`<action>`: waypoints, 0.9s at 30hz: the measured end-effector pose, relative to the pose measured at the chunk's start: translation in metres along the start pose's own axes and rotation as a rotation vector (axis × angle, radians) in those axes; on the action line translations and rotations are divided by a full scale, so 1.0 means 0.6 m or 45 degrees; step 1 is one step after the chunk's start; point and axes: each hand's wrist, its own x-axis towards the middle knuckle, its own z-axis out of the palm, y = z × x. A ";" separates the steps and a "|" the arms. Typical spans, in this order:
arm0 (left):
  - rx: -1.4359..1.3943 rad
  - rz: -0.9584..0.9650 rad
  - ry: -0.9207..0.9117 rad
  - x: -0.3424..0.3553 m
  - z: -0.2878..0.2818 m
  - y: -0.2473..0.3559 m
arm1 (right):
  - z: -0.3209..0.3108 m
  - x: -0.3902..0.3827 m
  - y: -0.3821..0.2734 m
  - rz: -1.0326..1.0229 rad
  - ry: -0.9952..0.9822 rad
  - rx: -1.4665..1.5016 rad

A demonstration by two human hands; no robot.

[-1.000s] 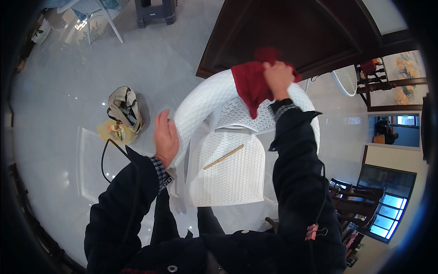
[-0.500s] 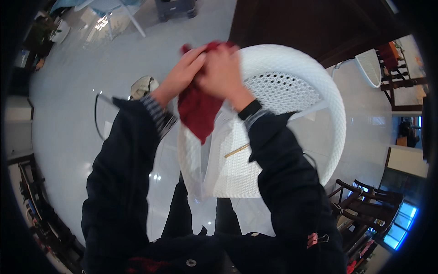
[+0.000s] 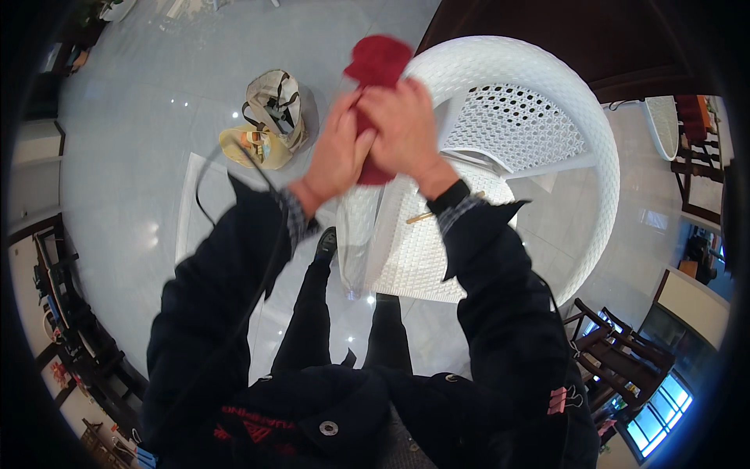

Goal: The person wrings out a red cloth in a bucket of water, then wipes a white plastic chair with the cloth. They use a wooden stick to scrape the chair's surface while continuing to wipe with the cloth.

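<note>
A dark red cloth [image 3: 380,59] is bunched between my two hands, above the left arm of a white woven chair [image 3: 598,180]. My left hand [image 3: 334,156] is closed round its lower part. My right hand [image 3: 400,129] grips it just above, the fingers of both hands meeting. A rounded end of the cloth sticks out past my right hand, and a smaller part hangs below; the middle is hidden by my fingers. On the chair's seat lies a thin, light brown stick [image 3: 419,218], partly hidden behind my right sleeve.
Left of my hands, an open beige bag [image 3: 269,84] and a yellow bag [image 3: 273,154] stand on the grey tiled floor [image 3: 125,187]. Dark brown furniture [image 3: 531,19] borders the chair's far side. Dark wooden chairs [image 3: 625,356] stand at the lower right.
The cloth's far end now sticks up beyond my hands, while its hanging lower part looks shorter. My grip has shifted, left hand lower. The view has moved, showing the bags more fully.
</note>
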 end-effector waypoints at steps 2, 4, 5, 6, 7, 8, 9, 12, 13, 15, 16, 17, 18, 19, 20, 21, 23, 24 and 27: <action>-0.017 -0.147 0.004 -0.097 -0.009 0.019 | 0.015 -0.049 -0.062 -0.002 -0.048 0.138; -0.094 -0.346 -0.084 -0.192 -0.026 0.050 | 0.022 -0.100 -0.125 0.004 -0.168 0.302; -0.150 -0.442 -0.133 -0.238 -0.035 0.070 | 0.020 -0.126 -0.156 0.030 -0.306 0.391; -0.239 -0.556 -0.238 -0.281 -0.042 0.092 | 0.010 -0.153 -0.184 -0.023 -0.338 0.456; -0.291 -0.666 -0.312 -0.324 -0.048 0.117 | -0.002 -0.179 -0.212 -0.034 -0.442 0.520; -0.213 -0.654 -0.310 -0.361 -0.039 0.144 | -0.013 -0.203 -0.241 -0.090 -0.423 0.487; -0.078 -0.528 -0.225 -0.387 -0.025 0.160 | -0.022 -0.220 -0.259 -0.147 -0.318 0.449; -0.160 -0.757 -0.296 -0.426 -0.006 0.182 | -0.031 -0.241 -0.261 -0.269 -0.315 0.383; -0.130 -0.685 -0.221 -0.421 -0.002 0.180 | -0.028 -0.235 -0.250 -0.299 -0.403 0.398; -0.075 -0.548 -0.065 -0.376 0.002 0.161 | -0.023 -0.206 -0.212 -0.288 -0.573 0.434; 0.058 -0.521 -0.083 -0.340 0.000 0.147 | -0.018 -0.182 -0.188 -0.244 -0.515 0.346; 0.009 -0.644 -0.003 -0.290 0.004 0.130 | -0.012 -0.151 -0.159 -0.188 -0.475 0.281; 0.016 -0.526 0.084 -0.232 0.003 0.108 | -0.008 -0.115 -0.127 -0.167 -0.368 0.186; 0.069 -0.465 0.102 -0.165 0.002 0.085 | -0.004 -0.075 -0.091 -0.131 -0.317 0.087; 0.072 -0.334 0.152 -0.097 0.002 0.063 | -0.004 -0.033 -0.052 -0.111 -0.233 -0.006; 0.090 -0.236 0.119 -0.034 0.002 0.045 | -0.008 0.003 -0.011 -0.069 -0.204 -0.105; 0.061 -0.078 0.053 0.080 0.016 0.016 | -0.030 0.055 0.071 -0.027 -0.271 -0.403; 0.163 0.056 0.015 0.129 0.026 0.003 | -0.043 0.072 0.110 0.044 -0.266 -0.455; 0.141 0.083 -0.055 0.197 0.068 -0.003 | -0.053 0.076 0.163 0.226 -0.054 -0.524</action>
